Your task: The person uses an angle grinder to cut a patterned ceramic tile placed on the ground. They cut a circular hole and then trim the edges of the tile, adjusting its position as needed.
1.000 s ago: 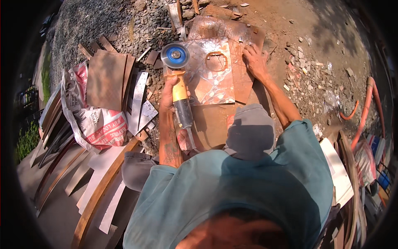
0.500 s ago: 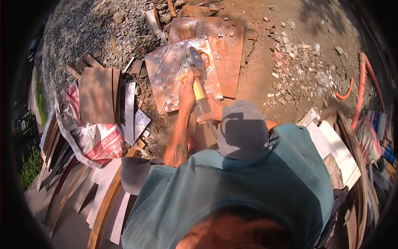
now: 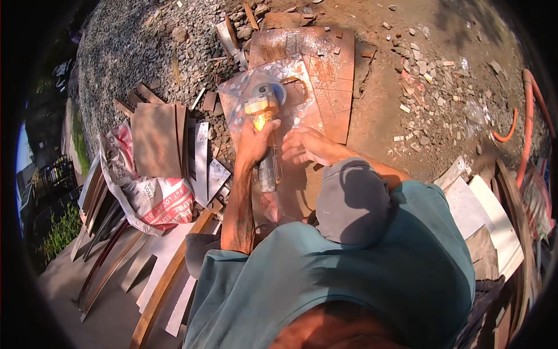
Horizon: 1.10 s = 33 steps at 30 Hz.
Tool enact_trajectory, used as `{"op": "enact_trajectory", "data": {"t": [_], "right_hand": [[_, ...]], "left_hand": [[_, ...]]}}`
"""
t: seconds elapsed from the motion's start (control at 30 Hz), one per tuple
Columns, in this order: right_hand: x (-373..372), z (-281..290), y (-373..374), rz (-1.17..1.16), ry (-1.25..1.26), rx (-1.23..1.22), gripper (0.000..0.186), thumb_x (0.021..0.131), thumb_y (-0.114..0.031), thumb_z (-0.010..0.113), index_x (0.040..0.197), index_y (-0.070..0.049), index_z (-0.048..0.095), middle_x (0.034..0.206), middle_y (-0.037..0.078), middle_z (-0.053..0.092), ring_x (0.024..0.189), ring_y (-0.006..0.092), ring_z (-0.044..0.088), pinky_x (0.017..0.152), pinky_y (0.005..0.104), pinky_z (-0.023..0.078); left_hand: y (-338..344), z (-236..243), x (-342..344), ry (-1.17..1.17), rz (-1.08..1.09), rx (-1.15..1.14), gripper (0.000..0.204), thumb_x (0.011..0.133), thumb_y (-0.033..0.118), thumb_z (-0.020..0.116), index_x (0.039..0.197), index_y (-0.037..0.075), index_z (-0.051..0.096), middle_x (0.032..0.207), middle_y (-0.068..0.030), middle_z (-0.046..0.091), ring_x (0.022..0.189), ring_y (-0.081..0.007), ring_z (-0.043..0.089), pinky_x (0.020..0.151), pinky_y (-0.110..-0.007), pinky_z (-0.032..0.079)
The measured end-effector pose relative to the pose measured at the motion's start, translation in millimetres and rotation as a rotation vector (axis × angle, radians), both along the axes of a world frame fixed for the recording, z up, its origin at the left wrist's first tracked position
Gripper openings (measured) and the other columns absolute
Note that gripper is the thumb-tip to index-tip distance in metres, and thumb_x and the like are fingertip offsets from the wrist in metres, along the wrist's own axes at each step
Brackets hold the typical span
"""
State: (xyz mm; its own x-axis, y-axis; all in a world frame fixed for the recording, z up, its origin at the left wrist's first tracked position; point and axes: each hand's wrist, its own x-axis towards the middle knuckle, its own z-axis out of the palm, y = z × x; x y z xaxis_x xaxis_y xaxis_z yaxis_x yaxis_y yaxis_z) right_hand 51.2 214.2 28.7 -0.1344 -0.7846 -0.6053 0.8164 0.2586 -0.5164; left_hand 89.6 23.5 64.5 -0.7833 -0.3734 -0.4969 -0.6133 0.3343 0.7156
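My left hand [image 3: 254, 142] is wrapped round the yellow body of an angle grinder [image 3: 268, 168], whose dark rear handle points back toward me. The grinder's round disc [image 3: 278, 93] is over a patterned tile [image 3: 232, 96] and looks smeared. Just right of the tool, my right hand [image 3: 308, 144] is off the handle, its fingers loosely extended and holding nothing. Under the patterned tile lies a larger reddish-brown tile [image 3: 334, 87] marked with thin dark lines.
Gravel [image 3: 139, 52] spreads at the far left. Brown tiles [image 3: 154, 139] and a red-and-white sack [image 3: 157, 203] stand at left, near a long wooden strip [image 3: 168, 279]. Broken bits [image 3: 415, 87] litter the dirt at right, beside an orange hose [image 3: 528, 116]. Pale boards [image 3: 494, 215] lean nearer.
My right hand has let go of the grinder's handle and moved to its right. The grinder has turned in my left hand, with its disc now facing right.
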Motion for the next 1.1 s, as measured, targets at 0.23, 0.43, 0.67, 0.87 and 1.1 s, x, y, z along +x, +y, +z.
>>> {"op": "enact_trajectory", "data": {"t": [0.23, 0.43, 0.67, 0.87, 1.1], "right_hand": [[-18, 29, -8, -0.225, -0.213, -0.078, 0.065, 0.093, -0.065, 0.056, 0.143, -0.026, 0.041, 0.135, 0.001, 0.045, 0.112, 0.0188, 0.043, 0.078, 0.0365, 0.043], [15, -29, -18, -0.343, 0.054, -0.293, 0.084, 0.087, -0.063, 0.065, 0.15, -0.018, 0.032, 0.144, 0.01, 0.039, 0.123, 0.0279, 0.042, 0.089, 0.0519, 0.046], [-25, 14, -7, -0.381, -0.182, -0.175, 0.08, 0.082, -0.058, 0.068, 0.142, -0.01, 0.041, 0.137, 0.013, 0.043, 0.12, 0.0272, 0.045, 0.092, 0.0479, 0.045], [-35, 14, 1, -0.4, -0.212, -0.17, 0.08, 0.079, -0.056, 0.069, 0.138, -0.007, 0.047, 0.133, 0.014, 0.047, 0.117, 0.0238, 0.047, 0.093, 0.0396, 0.043], [-27, 11, 4, -0.46, -0.285, -0.211, 0.053, 0.085, -0.045, 0.065, 0.121, -0.009, 0.049, 0.124, 0.012, 0.048, 0.117, 0.0268, 0.049, 0.089, 0.0487, 0.05]], "left_hand": [[27, 18, -11, -0.093, -0.143, -0.196, 0.059, 0.093, 0.044, 0.061, 0.124, -0.006, 0.058, 0.108, -0.0273, 0.07, 0.103, -0.0377, 0.068, 0.089, -0.042, 0.051], [54, 44, -48, -0.225, -0.205, -0.229, 0.053, 0.09, 0.038, 0.064, 0.124, -0.003, 0.059, 0.106, -0.0307, 0.069, 0.105, -0.0461, 0.067, 0.088, -0.047, 0.052], [69, 41, -57, -0.208, -0.21, -0.275, 0.048, 0.089, 0.028, 0.069, 0.127, -0.001, 0.059, 0.1, -0.0214, 0.073, 0.094, -0.0346, 0.072, 0.081, -0.041, 0.054], [86, 52, -78, -0.274, -0.25, -0.31, 0.053, 0.088, 0.023, 0.068, 0.133, -0.002, 0.057, 0.104, -0.0223, 0.073, 0.098, -0.0268, 0.072, 0.086, -0.038, 0.054], [91, 53, -75, -0.268, -0.265, -0.374, 0.055, 0.087, 0.025, 0.069, 0.132, -0.004, 0.057, 0.109, -0.0224, 0.072, 0.102, -0.0299, 0.071, 0.089, -0.038, 0.054]]}}
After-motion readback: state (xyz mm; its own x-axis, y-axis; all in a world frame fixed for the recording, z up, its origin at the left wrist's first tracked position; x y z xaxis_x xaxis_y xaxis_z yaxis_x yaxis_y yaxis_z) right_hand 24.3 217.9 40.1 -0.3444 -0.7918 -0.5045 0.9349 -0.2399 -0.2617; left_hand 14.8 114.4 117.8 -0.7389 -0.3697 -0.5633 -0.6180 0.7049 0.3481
